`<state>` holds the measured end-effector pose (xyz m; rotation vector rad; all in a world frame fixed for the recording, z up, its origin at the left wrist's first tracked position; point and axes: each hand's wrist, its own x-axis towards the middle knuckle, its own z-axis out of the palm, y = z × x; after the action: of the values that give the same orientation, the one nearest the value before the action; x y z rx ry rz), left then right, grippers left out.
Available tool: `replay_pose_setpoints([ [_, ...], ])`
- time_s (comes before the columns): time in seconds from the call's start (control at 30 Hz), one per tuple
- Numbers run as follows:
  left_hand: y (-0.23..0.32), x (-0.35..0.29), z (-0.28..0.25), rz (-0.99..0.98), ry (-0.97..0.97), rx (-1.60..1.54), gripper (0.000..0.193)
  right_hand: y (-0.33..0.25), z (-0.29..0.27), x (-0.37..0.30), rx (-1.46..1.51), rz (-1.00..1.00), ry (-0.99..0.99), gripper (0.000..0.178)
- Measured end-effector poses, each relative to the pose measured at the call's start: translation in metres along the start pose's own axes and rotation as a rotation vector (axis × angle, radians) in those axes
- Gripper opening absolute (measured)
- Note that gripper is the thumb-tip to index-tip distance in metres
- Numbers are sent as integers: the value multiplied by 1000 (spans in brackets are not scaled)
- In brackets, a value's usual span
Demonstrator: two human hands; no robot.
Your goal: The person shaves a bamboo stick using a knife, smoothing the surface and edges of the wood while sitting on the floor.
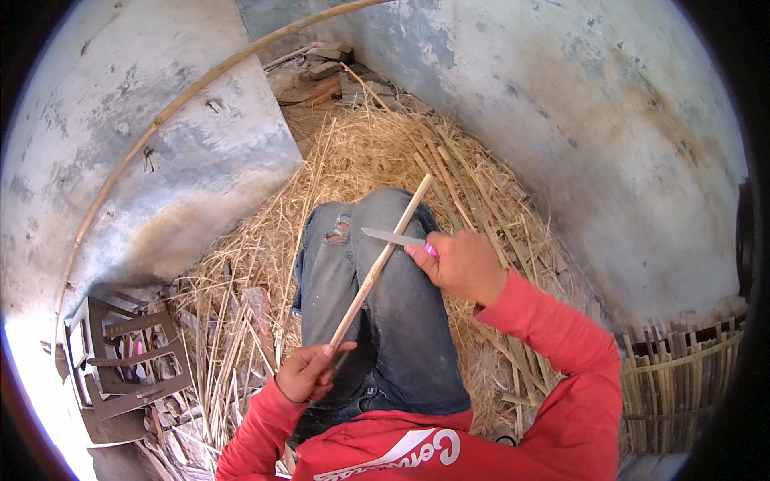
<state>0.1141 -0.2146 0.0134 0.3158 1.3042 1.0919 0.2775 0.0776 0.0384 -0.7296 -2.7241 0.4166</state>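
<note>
A pale bamboo strip (370, 279) slants across my jeans (401, 321), its lower end gripped in my left hand (311, 372), its upper end reaching past my right knee. My right hand (464, 263) is closed round the pink handle of a knife (387, 236). The blade lies across the strip above its middle and points to the left. Most of the handle is hidden inside my fist.
A heap of straw-like shavings (369, 152) lies beyond my knees. Long bamboo strips (465, 192) rest at its right side. To the left stands a brown frame (144, 361); at the right, a slatted bamboo basket (682, 385). Stained walls (593, 144) rise behind. A long bent pole (160, 116) arches at the left.
</note>
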Motion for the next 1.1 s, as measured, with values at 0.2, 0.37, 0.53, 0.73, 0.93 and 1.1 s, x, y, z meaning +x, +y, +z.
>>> replay_pose_setpoints([
  [0.2,6,-2,8,85,41,110,48,45,-16,27,-195,47,126,61],
  [0.37,10,2,15,103,46,72,46,64,-34,49,-342,81,176,63],
  [0.53,11,7,19,139,63,98,46,54,-33,52,-304,61,126,65],
  [0.73,7,7,12,137,66,93,47,41,-25,40,-233,62,101,67],
  [0.93,2,3,7,181,86,201,51,102,-50,54,-157,235,216,61],
  [1.1,-4,5,9,134,91,163,52,52,-40,36,106,147,223,54],
])
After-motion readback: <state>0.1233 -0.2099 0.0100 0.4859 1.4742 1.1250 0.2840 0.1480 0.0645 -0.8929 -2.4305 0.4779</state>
